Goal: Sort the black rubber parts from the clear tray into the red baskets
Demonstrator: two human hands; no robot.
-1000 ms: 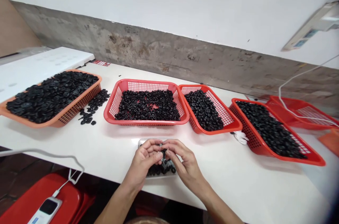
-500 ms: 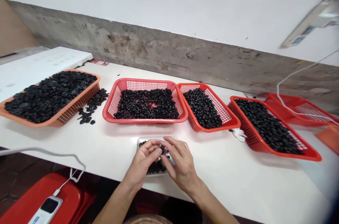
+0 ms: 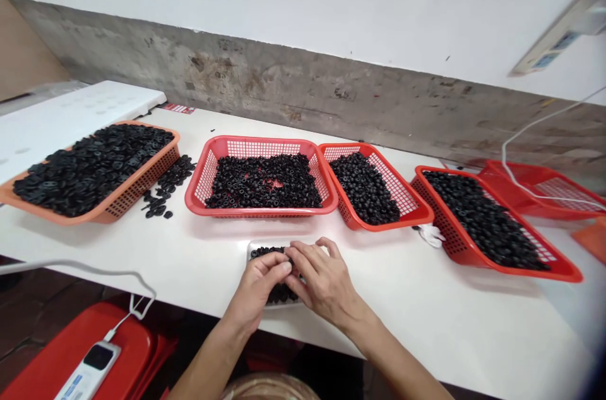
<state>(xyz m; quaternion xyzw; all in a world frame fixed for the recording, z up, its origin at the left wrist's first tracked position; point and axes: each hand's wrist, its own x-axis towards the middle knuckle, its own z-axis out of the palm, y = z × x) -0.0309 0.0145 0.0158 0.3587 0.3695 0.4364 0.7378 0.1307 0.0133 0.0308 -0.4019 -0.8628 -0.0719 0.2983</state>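
My left hand (image 3: pixel 258 286) and my right hand (image 3: pixel 322 277) meet over a small white tray (image 3: pixel 250 250) at the front of the table. Thumb and fingers of each hand are pinched together on a small black part (image 3: pixel 290 263), mostly covered by the fingertips. Under the hands the tray holds many small black ring-like pieces (image 3: pixel 283 293). Directly behind it stands a red-pink basket (image 3: pixel 260 212) with a thin layer of small black rings (image 3: pixel 241 182), its bottom showing through in the middle.
To the left, an orange basket (image 3: pixel 120 205) is heaped with flat black pieces, some spilled beside it (image 3: pixel 163 188). Two red baskets (image 3: pixel 407 221) (image 3: pixel 502 269) of black parts stand right. A white cable (image 3: pixel 85 266) crosses the left edge; a red stool (image 3: pixel 42 356) is below.
My right fingers have closed further over the small black part, and its index finger has lifted into a bend. Both hands stay over the tray. The view has shifted slightly.
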